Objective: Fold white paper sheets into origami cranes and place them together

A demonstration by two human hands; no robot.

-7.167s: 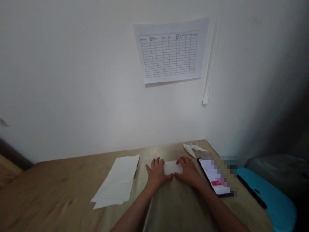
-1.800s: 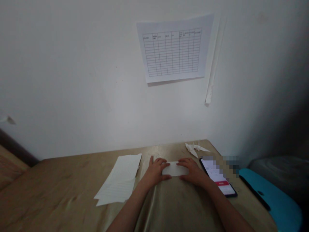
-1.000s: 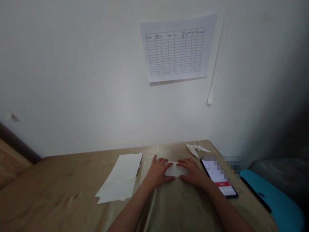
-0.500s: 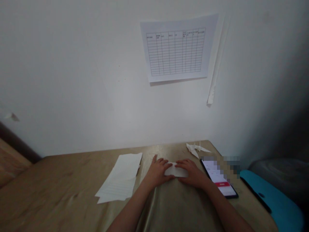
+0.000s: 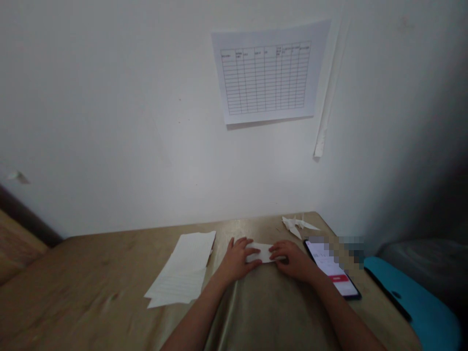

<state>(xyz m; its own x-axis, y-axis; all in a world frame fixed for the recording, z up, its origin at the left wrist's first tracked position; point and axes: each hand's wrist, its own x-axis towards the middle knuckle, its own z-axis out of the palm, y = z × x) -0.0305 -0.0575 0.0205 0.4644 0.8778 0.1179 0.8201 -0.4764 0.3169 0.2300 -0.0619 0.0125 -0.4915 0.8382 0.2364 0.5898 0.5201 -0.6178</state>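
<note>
A small folded white paper [image 5: 263, 252] lies on the tan table [image 5: 109, 282] in front of me. My left hand [image 5: 237, 256] rests on its left end, fingers bent and pinching the paper's edge. My right hand [image 5: 290, 258] covers its right end, fingers curled down onto the paper. Both hands press the paper against the table. Part of the paper is hidden under my fingers.
A stack of lined white sheets [image 5: 185, 273] lies to the left. A lit phone [image 5: 332, 273] lies to the right, with folded paper pieces [image 5: 296, 225] behind it. A blue object [image 5: 413, 304] sits at the table's right edge. A printed table sheet [image 5: 266, 78] hangs on the wall.
The visible paper strip has grown narrower and flatter between my hands. My fingers have shifted along it, and my right hand has moved slightly left over the paper.
</note>
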